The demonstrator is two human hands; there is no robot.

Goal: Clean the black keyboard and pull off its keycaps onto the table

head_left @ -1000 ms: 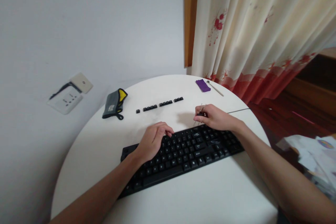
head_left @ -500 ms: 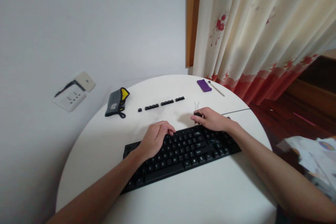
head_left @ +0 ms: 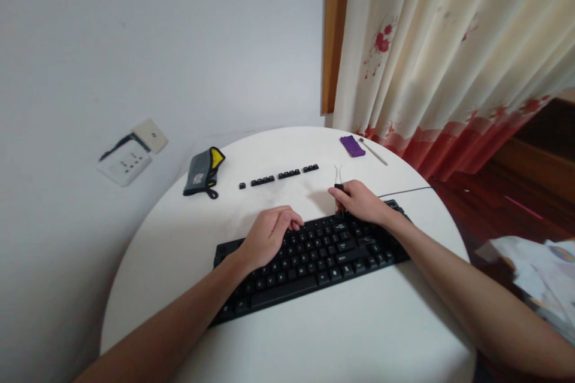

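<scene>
A black keyboard (head_left: 287,296) lies at a slant across the round white table. My left hand (head_left: 269,236) rests on its left part, fingers curled together near the back edge. At the top row on the right, my right hand (head_left: 357,198) pinches a wire keycap puller (head_left: 338,187) by its black middle. The puller's upper wire loops point away from me. At its lower end, by the keyboard's back edge, sits a small dark piece (head_left: 339,214) that looks like a keycap. Beyond the hands, several loose black keycaps (head_left: 288,174) stand in a row of groups.
A grey pouch with yellow lining (head_left: 200,175) lies at the table's back left. A purple cloth (head_left: 353,146) and a thin brush (head_left: 374,152) are at the back right. The keyboard's cable (head_left: 406,191) runs off the right edge. A wall socket (head_left: 126,161) is on the left.
My right hand and the puller have shifted slightly, and a small dark piece now shows at the puller's lower end. The left hand stays on the keyboard. The camera view has shifted a little.
</scene>
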